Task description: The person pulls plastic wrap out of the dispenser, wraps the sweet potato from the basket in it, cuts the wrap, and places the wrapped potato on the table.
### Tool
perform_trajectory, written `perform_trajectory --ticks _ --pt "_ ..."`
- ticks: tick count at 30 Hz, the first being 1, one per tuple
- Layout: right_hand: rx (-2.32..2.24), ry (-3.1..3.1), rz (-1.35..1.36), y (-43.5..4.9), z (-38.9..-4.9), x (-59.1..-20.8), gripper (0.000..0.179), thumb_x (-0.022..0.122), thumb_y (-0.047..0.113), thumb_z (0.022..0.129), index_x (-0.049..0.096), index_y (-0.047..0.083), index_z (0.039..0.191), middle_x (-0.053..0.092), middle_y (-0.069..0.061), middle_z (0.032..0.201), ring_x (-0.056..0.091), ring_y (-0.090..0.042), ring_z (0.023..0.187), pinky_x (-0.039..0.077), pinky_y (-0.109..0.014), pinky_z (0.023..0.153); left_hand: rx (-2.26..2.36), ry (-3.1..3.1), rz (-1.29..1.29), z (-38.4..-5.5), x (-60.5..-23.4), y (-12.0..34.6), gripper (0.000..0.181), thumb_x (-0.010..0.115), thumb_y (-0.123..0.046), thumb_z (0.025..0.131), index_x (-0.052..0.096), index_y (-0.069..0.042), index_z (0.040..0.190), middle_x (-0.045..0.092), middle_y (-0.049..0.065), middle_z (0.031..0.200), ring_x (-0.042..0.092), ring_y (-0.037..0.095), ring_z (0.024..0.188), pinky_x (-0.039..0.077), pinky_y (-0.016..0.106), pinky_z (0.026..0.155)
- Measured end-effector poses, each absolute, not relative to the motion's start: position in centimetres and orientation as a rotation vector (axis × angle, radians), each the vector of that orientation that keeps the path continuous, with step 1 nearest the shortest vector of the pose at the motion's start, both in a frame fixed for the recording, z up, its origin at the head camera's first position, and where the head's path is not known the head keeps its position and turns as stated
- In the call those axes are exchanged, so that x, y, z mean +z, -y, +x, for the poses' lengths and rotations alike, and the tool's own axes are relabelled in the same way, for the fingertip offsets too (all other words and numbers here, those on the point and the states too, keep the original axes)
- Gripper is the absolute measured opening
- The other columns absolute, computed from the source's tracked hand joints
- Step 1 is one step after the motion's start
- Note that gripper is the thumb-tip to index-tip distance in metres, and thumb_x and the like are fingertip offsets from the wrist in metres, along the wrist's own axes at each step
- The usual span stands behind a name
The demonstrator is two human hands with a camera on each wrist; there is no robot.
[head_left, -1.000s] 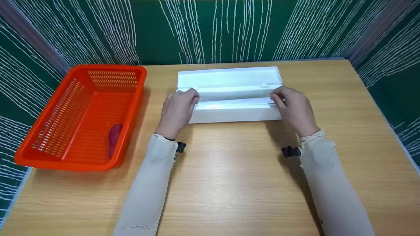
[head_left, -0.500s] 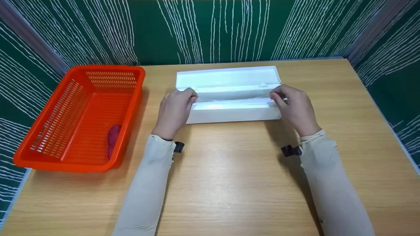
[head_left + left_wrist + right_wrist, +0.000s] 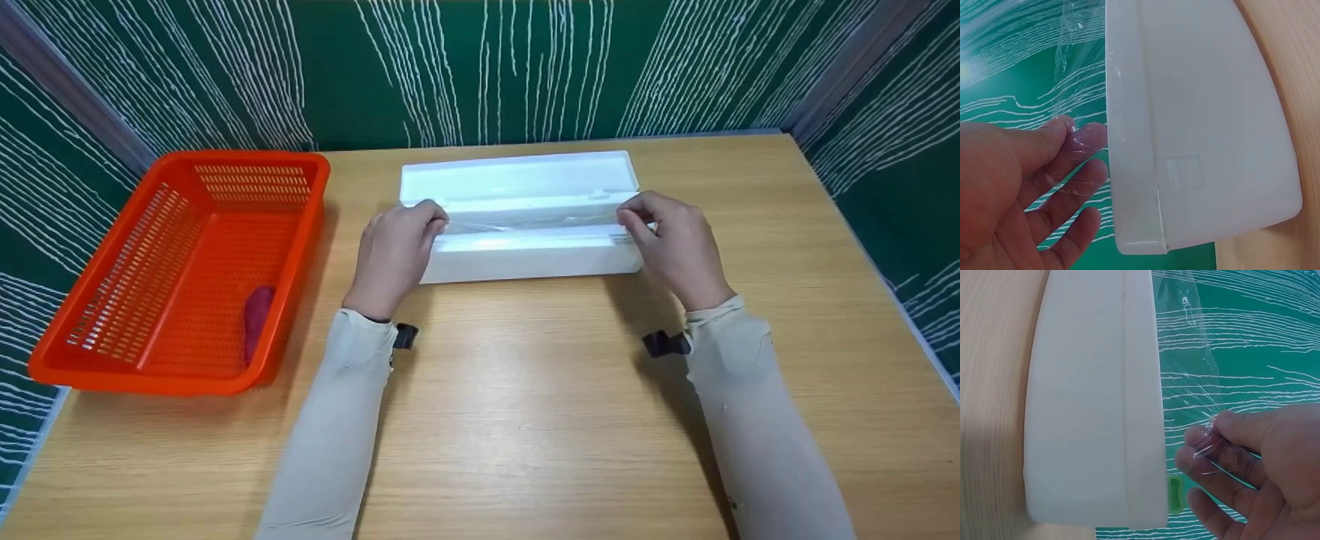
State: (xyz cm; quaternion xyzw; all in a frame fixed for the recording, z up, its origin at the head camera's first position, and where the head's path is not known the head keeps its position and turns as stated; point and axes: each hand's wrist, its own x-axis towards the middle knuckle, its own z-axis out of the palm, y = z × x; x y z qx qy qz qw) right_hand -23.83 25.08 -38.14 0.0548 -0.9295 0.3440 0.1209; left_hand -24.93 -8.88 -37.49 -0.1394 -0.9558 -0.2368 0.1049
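Note:
A long white cling film dispenser (image 3: 532,264) stands on the table with its lid (image 3: 517,176) tipped back. Clear cling film (image 3: 525,222) stretches between both hands just above its front edge. My left hand (image 3: 394,255) pinches one corner of the film between thumb and forefinger, at the dispenser's left end. At the right end, my right hand (image 3: 671,244) pinches the other corner the same way. Both wrist views show the film's free edge (image 3: 1188,354) rising past the white front wall, partly wrapped over the fingertips. The roll inside is hidden.
An orange plastic basket (image 3: 202,262) stands on the left of the table, with a dark red elongated object (image 3: 259,319) inside against its right wall. A small green piece (image 3: 1175,494) shows at the dispenser's right end. Green walls with white streaks border the wooden table (image 3: 517,420).
Both hands keep their pinch on the film. The film has lifted slightly and shows more clearly as a see-through strip above the dispenser's front edge. The whole view has shifted a little.

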Motion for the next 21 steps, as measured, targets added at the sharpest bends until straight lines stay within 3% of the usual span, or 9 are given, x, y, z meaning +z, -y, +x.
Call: perform_trajectory --ticks 9,16,21 --pt "0.962 2.667 0.2 -25.26 -24.1 -38.47 0.019 0.064 0.018 0.104 0.073 0.003 0.108 0.073 -0.013 0.101 0.059 -0.025 0.087 0.039 -0.034 0.074 -0.736 2.729 -0.45 -24.98 -37.46 9.35 0.016 0.069 -0.025 0.1 0.079 -0.015 0.108 0.078 0.002 0.104 0.065 0.024 0.09 0.054 0.037 0.083" --pt "0.995 2.71 0.18 -25.14 -23.85 -38.08 0.022 0.062 0.022 0.105 0.072 0.003 0.112 0.072 -0.013 0.103 0.058 -0.027 0.091 0.042 -0.039 0.078 -0.703 2.766 -0.419 -24.96 -37.14 9.47 0.018 0.068 -0.026 0.1 0.079 -0.014 0.109 0.076 0.004 0.104 0.061 0.024 0.092 0.054 0.035 0.085" --pt "1.039 2.727 0.197 -25.11 -23.83 -37.96 0.022 0.06 0.019 0.106 0.07 0.003 0.116 0.07 -0.014 0.106 0.058 -0.028 0.095 0.049 -0.045 0.089 -0.727 2.788 -0.418 -24.84 -37.0 9.4 0.018 0.067 -0.024 0.101 0.077 -0.012 0.109 0.074 0.005 0.102 0.06 0.024 0.092 0.054 0.035 0.087"
